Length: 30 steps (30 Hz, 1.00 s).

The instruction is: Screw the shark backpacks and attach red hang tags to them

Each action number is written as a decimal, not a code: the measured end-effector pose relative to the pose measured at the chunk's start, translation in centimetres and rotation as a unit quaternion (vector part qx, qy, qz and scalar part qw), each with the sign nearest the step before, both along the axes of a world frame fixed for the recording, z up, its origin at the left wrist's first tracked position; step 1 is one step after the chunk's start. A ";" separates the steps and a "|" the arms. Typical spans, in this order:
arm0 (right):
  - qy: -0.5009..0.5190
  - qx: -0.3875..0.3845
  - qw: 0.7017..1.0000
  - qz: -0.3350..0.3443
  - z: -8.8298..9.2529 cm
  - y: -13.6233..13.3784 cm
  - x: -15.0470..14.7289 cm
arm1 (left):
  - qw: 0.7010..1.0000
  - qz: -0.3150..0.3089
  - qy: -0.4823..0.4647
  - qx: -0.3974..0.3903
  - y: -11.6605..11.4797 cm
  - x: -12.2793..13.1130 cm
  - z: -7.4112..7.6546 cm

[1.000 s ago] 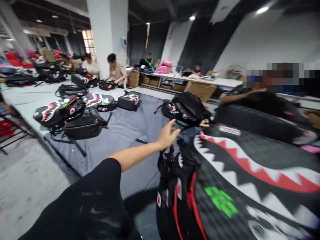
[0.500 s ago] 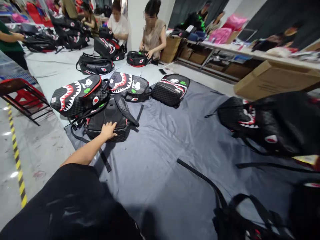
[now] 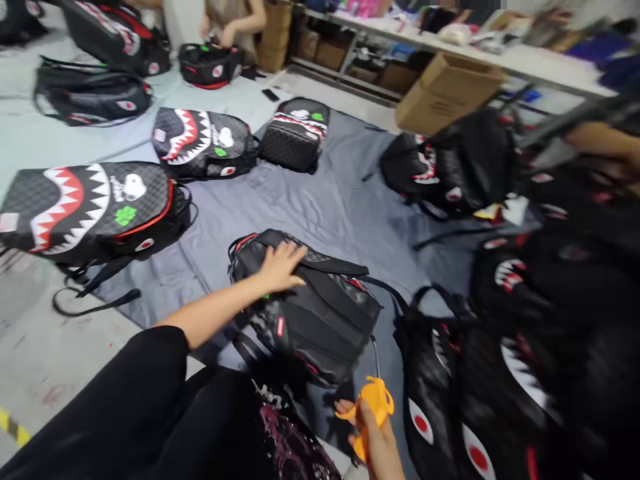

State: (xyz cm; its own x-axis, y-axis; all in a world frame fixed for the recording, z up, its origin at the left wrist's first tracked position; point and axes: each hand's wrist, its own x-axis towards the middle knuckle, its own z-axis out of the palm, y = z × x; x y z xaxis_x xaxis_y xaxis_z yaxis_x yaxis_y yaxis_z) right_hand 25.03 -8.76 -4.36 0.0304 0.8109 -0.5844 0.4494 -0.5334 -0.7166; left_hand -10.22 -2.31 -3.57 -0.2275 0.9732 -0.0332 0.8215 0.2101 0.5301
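Observation:
In the middle of the sheet a black backpack (image 3: pixel 320 313) lies with its padded back and straps upward. My left hand (image 3: pixel 283 267) rests on its upper part, fingers spread over a shoulder strap. Close to the backpack's lower right corner, my right hand (image 3: pixel 375 433) is wrapped around an orange plastic hand tool (image 3: pixel 376 403); a thin metal piece shows just beyond it. I cannot make out the tool's exact kind. At the left lies a checkered backpack (image 3: pixel 100 207) with a red-and-white shark mouth and a green clover.
Two more shark-mouth backpacks, one (image 3: pixel 205 143) nearer and one (image 3: pixel 295 133) farther right, lie beyond on the grey sheet (image 3: pixel 345 193). Dark backpacks (image 3: pixel 480 400) crowd the right side. A cardboard box (image 3: pixel 450 90) stands behind. Another person's hands (image 3: pixel 227 33) work at a bag.
The backpack under my left hand is now in the middle of the sheet, away from the left bags, and turned. My right hand with the orange tool has come into view. The camera has turned.

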 end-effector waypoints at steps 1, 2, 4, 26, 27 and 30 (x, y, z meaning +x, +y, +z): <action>-0.011 0.002 0.999 -0.036 -0.6 -1.4 1.1 | 0.998 0.003 0.051 -0.025 1.2 -1.3 -0.5; -0.030 0.007 0.997 -0.072 -1.3 -2.6 2.1 | 0.995 -0.016 0.085 -0.052 2.7 -2.4 -1.2; -0.077 0.023 0.987 -0.136 -2.6 -4.6 3.7 | 0.987 -0.058 0.101 -0.106 5.6 -3.2 -3.0; -0.198 0.178 0.916 0.299 4.7 12.2 2.4 | 0.944 0.217 0.155 -0.195 -13.6 5.9 -5.6; -0.201 0.150 0.907 0.337 5.3 12.9 1.4 | 0.947 0.219 0.144 -0.187 -13.9 5.8 -5.7; -0.235 0.123 0.880 0.395 6.4 14.3 -2.0 | 0.964 0.226 0.032 -0.135 -16.2 5.5 -4.8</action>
State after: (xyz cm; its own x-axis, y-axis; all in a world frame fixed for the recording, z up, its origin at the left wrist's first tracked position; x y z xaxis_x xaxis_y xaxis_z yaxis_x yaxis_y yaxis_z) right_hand 23.04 5.52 2.05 -0.4072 0.7877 -0.4623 0.8878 0.2226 -0.4028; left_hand -4.74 -18.55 -8.41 -0.6358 0.7324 -0.2435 0.6437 0.6772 0.3564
